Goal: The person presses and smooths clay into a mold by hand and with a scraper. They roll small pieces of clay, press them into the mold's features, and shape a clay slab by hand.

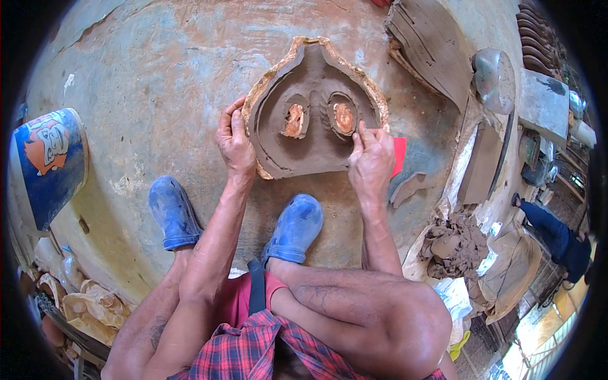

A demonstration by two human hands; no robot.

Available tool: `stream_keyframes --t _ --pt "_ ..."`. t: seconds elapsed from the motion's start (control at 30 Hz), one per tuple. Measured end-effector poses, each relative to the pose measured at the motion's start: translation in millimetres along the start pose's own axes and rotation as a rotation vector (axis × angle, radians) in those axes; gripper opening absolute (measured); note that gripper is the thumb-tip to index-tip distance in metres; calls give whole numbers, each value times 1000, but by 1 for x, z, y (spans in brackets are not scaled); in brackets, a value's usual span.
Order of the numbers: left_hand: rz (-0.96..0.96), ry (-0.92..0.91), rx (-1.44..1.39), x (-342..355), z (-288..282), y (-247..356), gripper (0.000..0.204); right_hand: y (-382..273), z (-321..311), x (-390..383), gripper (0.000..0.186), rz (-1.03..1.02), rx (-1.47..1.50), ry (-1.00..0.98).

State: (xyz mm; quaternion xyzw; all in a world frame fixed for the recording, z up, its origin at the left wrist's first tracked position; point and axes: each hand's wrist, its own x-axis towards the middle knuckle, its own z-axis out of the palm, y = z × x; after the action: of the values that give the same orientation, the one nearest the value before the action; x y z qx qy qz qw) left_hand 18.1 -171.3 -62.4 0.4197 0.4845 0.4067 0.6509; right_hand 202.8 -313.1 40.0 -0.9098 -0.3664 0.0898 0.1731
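A plaster-like mould [384, 101] with a rough tan rim lies on the floor, lined with grey-brown clay [316, 149]. Two oval openings in the clay show orange-tan patches, the left opening [295, 121] and the right opening [343, 118]. My left hand [237, 144] grips the mould's left rim, thumb on top and fingers curled round the edge. At the lower right of the mould is my right hand [372, 157], closed, with thumb and fingertips at the clay by the right opening. A flat red scraper [399, 156] sticks out from that hand, partly hidden by it.
A curved clay offcut [408, 189] lies right of my right hand. Beyond it are a clay heap [455, 246], a clay slab [482, 163], a large clay sheet [430, 50] and a metal vessel [494, 81]. A blue bucket [75, 158] stands left. Another person [560, 244] is far right.
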Motion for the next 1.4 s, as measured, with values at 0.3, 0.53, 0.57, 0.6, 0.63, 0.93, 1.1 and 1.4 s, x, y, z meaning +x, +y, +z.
stream_keyframes --t 0.3,0.53,0.57,0.6,0.63,0.93,1.1,1.4 --pt "-15 9 -54 -3 16 -3 29 0 -10 -2 28 33 -51 2" --pt "-39 11 -65 -4 13 1 29 -2 -5 -21 34 32 -66 -39" --pt "-39 10 -59 -4 13 1 29 -1 -7 -19 34 33 -67 -39" --pt "-40 10 -60 -4 13 1 29 0 -11 -17 34 57 -40 -42" --pt "-42 10 -67 -3 15 1 29 0 -14 -14 34 81 -13 -44" --pt "-20 33 -41 -3 15 2 28 11 -28 3 60 -38 -96 46" --pt "-4 23 -59 -2 16 1 27 31 -17 13 78 -154 -271 5" --pt "23 24 14 0 14 1 28 46 -20 28 83 -250 -202 -16"
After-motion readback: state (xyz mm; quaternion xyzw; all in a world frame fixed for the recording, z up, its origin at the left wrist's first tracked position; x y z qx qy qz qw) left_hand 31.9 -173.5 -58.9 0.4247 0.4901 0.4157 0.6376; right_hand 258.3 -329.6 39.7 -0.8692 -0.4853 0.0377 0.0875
